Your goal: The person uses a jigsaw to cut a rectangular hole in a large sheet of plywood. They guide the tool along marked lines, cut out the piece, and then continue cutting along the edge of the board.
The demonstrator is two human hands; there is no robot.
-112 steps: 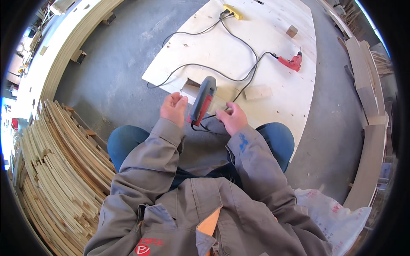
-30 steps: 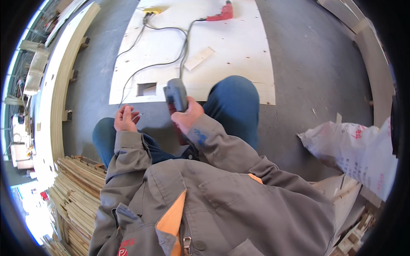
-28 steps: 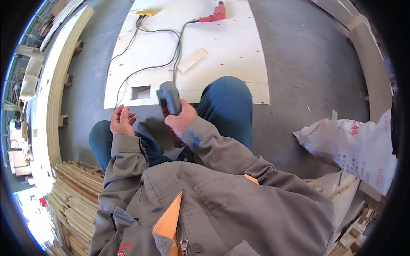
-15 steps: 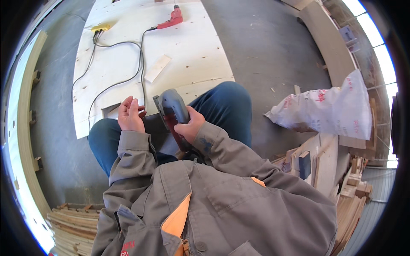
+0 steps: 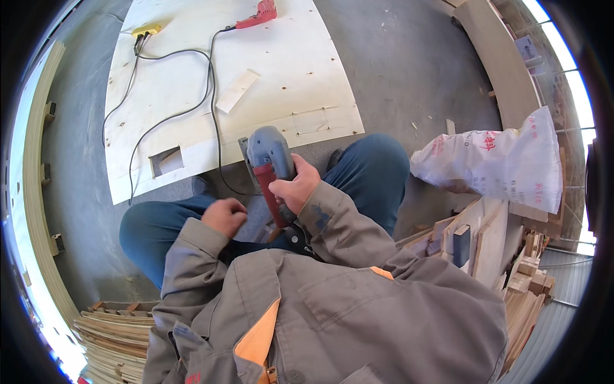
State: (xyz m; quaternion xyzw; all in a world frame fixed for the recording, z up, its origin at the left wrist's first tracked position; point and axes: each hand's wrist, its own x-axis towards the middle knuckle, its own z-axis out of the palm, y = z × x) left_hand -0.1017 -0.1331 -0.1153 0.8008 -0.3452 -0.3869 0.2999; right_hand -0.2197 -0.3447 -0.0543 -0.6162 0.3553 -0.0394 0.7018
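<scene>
gripping: right hand wrapped round the red handle of a corded power tool, grey body and red grip, most likely a jigsaw; fingers curled tight against the grip, thumb side toward the body.
tool position: held over the lap between the two blue-trousered knees, just short of the near edge of the plywood sheet on the concrete floor.
long axis: running from the lap up and slightly left, grey head pointing away toward the sheet, red handle trailing back toward the jacket.
left hand: lying just left of and below the tool's handle, apart from it by a small gap; fingers folded into a loose fist, whether pinching something small cannot tell.
nearer hand: right, already on the tool; left close beside, nothing visibly in it.
cord: black cable snaking across the sheet from a yellow plug block at the far left corner back toward the lap.
on the sheet: red drill at the far edge, a small loose wood offcut mid-sheet, a rectangular cutout near the front left corner.
right side: white woven sack lying on the floor, scrap timber pieces stacked beside it.
left side: bundles of thin wood strips piled at the lower left.
</scene>
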